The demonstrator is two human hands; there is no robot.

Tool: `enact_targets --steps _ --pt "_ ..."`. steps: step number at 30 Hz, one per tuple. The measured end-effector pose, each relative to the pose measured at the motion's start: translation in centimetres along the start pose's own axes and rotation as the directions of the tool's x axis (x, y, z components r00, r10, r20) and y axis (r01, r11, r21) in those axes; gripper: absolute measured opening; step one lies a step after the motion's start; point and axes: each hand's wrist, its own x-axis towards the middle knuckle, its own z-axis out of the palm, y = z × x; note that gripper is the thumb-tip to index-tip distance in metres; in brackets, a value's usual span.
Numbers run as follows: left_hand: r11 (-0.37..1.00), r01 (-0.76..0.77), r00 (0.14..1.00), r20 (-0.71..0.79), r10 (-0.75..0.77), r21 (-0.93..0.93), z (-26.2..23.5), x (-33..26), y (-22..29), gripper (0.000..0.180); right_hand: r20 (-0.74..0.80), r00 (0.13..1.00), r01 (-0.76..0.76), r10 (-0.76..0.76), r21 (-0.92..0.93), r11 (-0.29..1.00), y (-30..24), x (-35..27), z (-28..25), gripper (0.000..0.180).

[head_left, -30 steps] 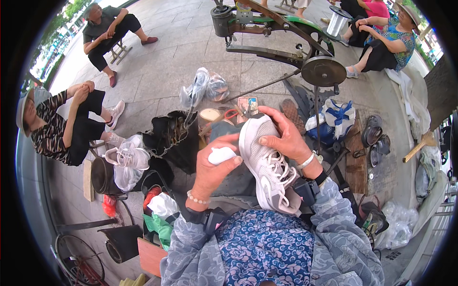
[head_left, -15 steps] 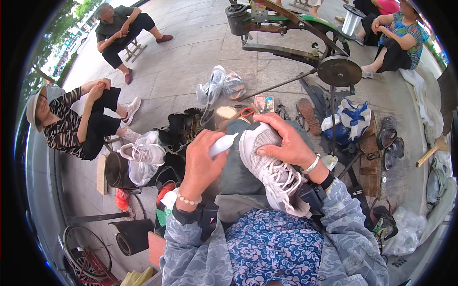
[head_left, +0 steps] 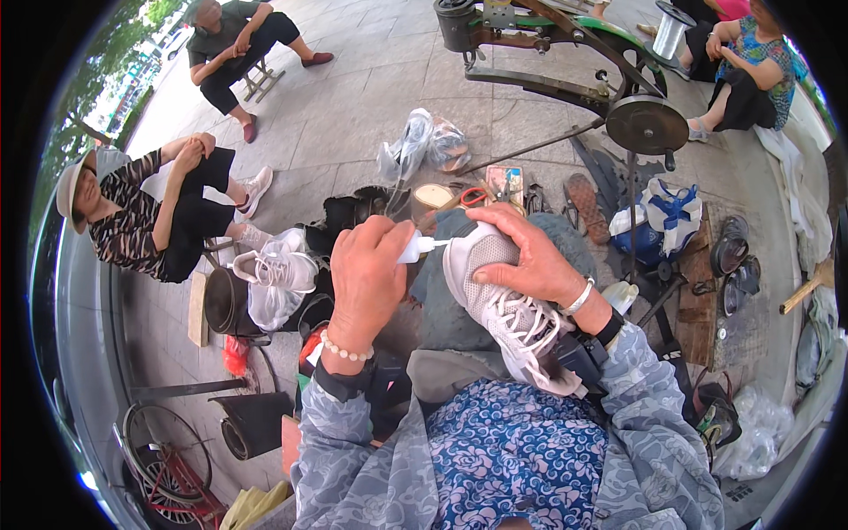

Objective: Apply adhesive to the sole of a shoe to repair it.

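Note:
My left hand (head_left: 369, 269) is closed round a small white squeeze bottle (head_left: 413, 248) with a thin nozzle. The nozzle tip meets, or nearly meets, the toe edge of a pale pinkish-white sneaker (head_left: 495, 291). Gripping that sneaker by its toe is my right hand (head_left: 530, 263), thumb on the mesh upper and fingers over the far side. The shoe lies tilted, toe away from me and heel near my right wrist, its white laces tied across the top. Beneath it a dark grey cloth (head_left: 446, 309) covers my lap.
A hand-cranked sewing machine (head_left: 609, 97) stands ahead on the right. Another pale sneaker (head_left: 281, 269) rests on a plastic bag at left. Red-handled scissors (head_left: 473, 197) lie beyond my hands, a brown sole (head_left: 586, 208) further right. Several people sit around; one in a hat (head_left: 132, 212) is at left.
The squeeze bottle has come right, bringing its nozzle up to the sneaker's toe edge. My right hand keeps its hold on the shoe. The whole view has shifted slightly.

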Motion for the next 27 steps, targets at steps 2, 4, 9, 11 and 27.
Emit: enact_targets --steps 2,4,9,11,27 --pt "1.000 -0.003 1.000 -0.006 0.003 -0.001 -0.09 0.05 -0.09 0.036 0.007 1.000 0.009 -0.009 -0.010 1.000 -0.01 0.05 0.04 0.070" --pt "1.000 -0.006 1.000 -0.013 0.006 -0.002 -0.11 0.10 -0.18 0.036 0.021 1.000 0.008 -0.007 -0.023 1.000 -0.17 0.09 0.04 0.069" --pt "1.000 -0.006 1.000 0.005 0.006 0.000 -0.44 0.19 -0.04 0.037 0.021 0.999 -0.025 0.025 0.021 0.999 -0.26 0.13 0.21 0.071" --pt "1.000 -0.005 1.000 0.006 0.005 -0.002 -0.43 0.15 -0.05 0.037 0.019 1.000 -0.010 0.010 0.012 1.000 -0.06 0.14 0.25 0.071" --pt "0.996 -0.045 0.998 0.050 0.041 0.072 -0.89 0.57 0.03 0.034 0.054 0.998 -0.022 0.024 -0.037 0.999 -0.17 0.30 0.19 0.071"
